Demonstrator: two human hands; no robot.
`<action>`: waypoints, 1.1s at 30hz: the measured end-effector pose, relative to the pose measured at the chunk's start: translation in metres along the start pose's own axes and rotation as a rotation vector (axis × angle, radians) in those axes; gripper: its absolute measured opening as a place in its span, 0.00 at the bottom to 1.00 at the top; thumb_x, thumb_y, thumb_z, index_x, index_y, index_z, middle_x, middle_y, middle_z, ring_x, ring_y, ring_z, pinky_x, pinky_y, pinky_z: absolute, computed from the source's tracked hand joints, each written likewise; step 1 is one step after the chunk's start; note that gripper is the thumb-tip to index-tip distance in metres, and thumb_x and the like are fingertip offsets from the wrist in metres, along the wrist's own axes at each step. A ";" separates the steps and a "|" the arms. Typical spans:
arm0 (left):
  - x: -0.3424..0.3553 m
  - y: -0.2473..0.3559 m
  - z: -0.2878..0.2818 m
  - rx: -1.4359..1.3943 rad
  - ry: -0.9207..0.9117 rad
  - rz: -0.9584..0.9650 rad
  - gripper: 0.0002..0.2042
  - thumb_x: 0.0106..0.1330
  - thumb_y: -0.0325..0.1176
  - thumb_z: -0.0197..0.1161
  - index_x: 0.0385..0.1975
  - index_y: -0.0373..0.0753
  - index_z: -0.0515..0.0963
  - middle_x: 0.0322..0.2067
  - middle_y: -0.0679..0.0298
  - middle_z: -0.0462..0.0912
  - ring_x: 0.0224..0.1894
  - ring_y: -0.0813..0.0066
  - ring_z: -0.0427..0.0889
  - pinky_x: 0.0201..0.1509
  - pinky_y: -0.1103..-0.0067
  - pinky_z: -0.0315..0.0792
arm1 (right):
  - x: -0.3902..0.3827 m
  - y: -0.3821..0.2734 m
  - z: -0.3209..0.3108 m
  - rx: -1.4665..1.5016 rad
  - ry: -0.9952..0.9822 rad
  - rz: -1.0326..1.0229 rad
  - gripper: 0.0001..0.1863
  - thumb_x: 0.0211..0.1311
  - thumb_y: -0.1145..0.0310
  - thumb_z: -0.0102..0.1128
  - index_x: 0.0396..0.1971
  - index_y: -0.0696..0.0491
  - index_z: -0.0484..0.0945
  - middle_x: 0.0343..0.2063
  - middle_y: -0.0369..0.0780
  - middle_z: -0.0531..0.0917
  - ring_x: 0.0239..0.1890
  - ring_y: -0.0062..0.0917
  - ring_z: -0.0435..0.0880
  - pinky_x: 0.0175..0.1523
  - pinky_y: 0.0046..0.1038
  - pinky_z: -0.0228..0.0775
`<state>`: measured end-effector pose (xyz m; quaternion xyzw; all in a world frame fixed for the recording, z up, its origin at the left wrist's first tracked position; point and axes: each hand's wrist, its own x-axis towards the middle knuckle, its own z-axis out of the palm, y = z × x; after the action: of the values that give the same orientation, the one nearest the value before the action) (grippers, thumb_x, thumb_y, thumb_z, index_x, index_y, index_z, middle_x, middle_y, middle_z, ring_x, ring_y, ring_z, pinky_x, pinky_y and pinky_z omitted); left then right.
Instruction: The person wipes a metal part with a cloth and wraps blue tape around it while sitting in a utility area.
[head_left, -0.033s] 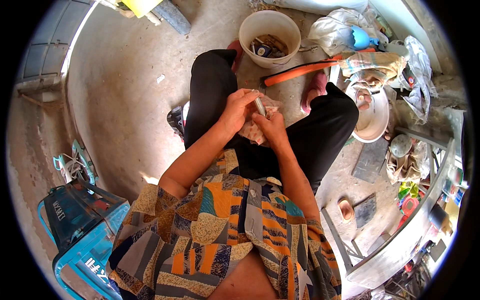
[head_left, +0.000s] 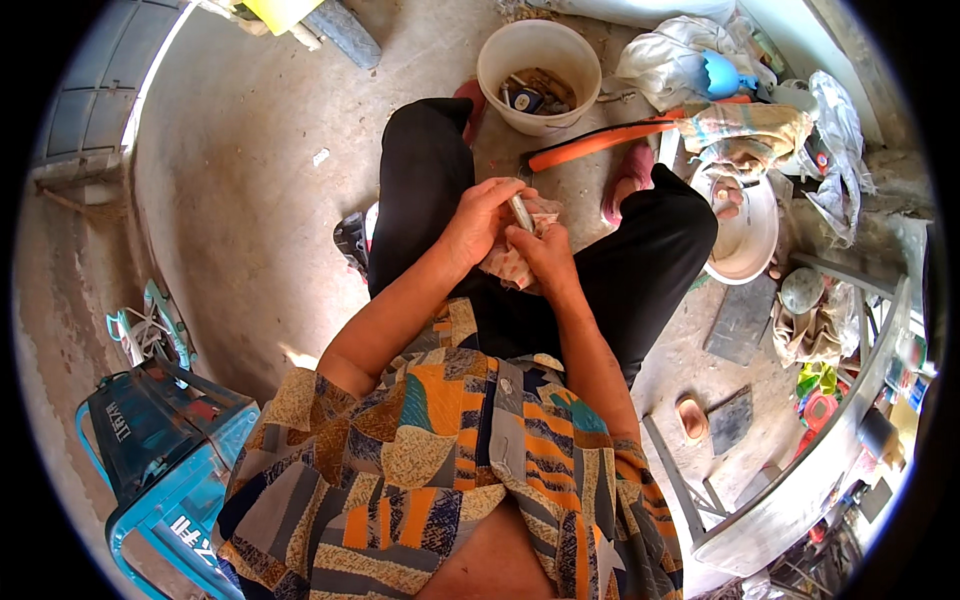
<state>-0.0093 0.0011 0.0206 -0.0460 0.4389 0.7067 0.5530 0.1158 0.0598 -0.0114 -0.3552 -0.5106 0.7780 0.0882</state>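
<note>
Both hands meet above my lap, between my black-trousered knees. My left hand [head_left: 476, 226] is closed, its fingertips at the upper end of a short silvery cylinder [head_left: 521, 212] whose exact kind I cannot make out. Lower on the same piece, my right hand [head_left: 546, 258] is closed, gripping a crumpled pale cloth with a reddish pattern [head_left: 508, 268]. Part of that cloth also shows behind the cylinder. My fingers hide much of the cylinder and the cloth.
Beyond my feet stands a white bucket [head_left: 490, 62] with small items and a tape measure inside. An orange-handled tool [head_left: 600, 145] lies beside it. At right are a white basin [head_left: 764, 250], bags and a cluttered bench [head_left: 770, 535]; at left, a teal toolbox [head_left: 165, 440].
</note>
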 end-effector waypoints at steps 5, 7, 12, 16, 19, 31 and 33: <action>-0.001 0.001 0.005 0.025 -0.115 -0.063 0.06 0.63 0.29 0.56 0.34 0.33 0.74 0.39 0.51 0.79 0.38 0.68 0.80 0.45 0.74 0.75 | -0.009 -0.019 0.001 0.075 0.019 0.081 0.10 0.52 0.73 0.59 0.33 0.62 0.77 0.25 0.37 0.79 0.25 0.19 0.78 0.30 0.21 0.71; 0.002 -0.007 -0.001 0.172 -0.159 -0.073 0.06 0.63 0.28 0.56 0.33 0.32 0.74 0.39 0.52 0.79 0.37 0.71 0.80 0.45 0.76 0.75 | -0.010 -0.022 0.007 0.110 0.044 0.008 0.10 0.51 0.73 0.59 0.32 0.62 0.77 0.25 0.37 0.79 0.25 0.19 0.78 0.30 0.21 0.71; 0.000 -0.017 -0.002 0.250 -0.106 -0.104 0.07 0.62 0.28 0.57 0.35 0.31 0.75 0.38 0.57 0.80 0.37 0.75 0.79 0.44 0.78 0.74 | -0.006 -0.015 0.009 0.148 0.071 0.017 0.09 0.51 0.73 0.59 0.31 0.62 0.76 0.25 0.38 0.80 0.26 0.20 0.79 0.30 0.22 0.71; -0.003 -0.010 0.002 0.165 -0.156 -0.127 0.09 0.63 0.27 0.56 0.39 0.29 0.75 0.37 0.57 0.80 0.37 0.74 0.80 0.45 0.78 0.74 | -0.004 -0.017 0.006 0.215 0.060 0.033 0.09 0.52 0.72 0.59 0.32 0.62 0.76 0.26 0.38 0.80 0.27 0.20 0.79 0.30 0.22 0.71; -0.005 -0.006 0.003 0.222 -0.118 -0.083 0.09 0.62 0.27 0.57 0.38 0.29 0.75 0.37 0.56 0.81 0.37 0.74 0.80 0.44 0.78 0.75 | -0.004 -0.017 0.006 0.194 0.033 0.075 0.09 0.53 0.72 0.59 0.33 0.61 0.76 0.26 0.37 0.80 0.27 0.19 0.79 0.30 0.21 0.71; 0.004 -0.006 -0.009 0.013 -0.096 -0.065 0.12 0.66 0.35 0.54 0.41 0.33 0.72 0.40 0.49 0.79 0.43 0.61 0.78 0.52 0.69 0.71 | 0.000 -0.008 0.003 0.052 0.030 -0.030 0.10 0.52 0.73 0.59 0.33 0.62 0.76 0.25 0.37 0.79 0.24 0.19 0.78 0.29 0.21 0.70; 0.001 -0.006 -0.001 -0.041 -0.166 -0.091 0.12 0.66 0.34 0.53 0.42 0.32 0.72 0.41 0.47 0.78 0.44 0.61 0.78 0.53 0.68 0.71 | -0.002 -0.010 0.002 0.146 0.086 0.005 0.09 0.51 0.73 0.59 0.32 0.62 0.76 0.25 0.37 0.79 0.24 0.20 0.78 0.29 0.22 0.71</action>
<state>-0.0051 0.0013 0.0158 -0.0185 0.3745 0.6912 0.6178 0.1136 0.0617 -0.0013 -0.3822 -0.4475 0.7973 0.1340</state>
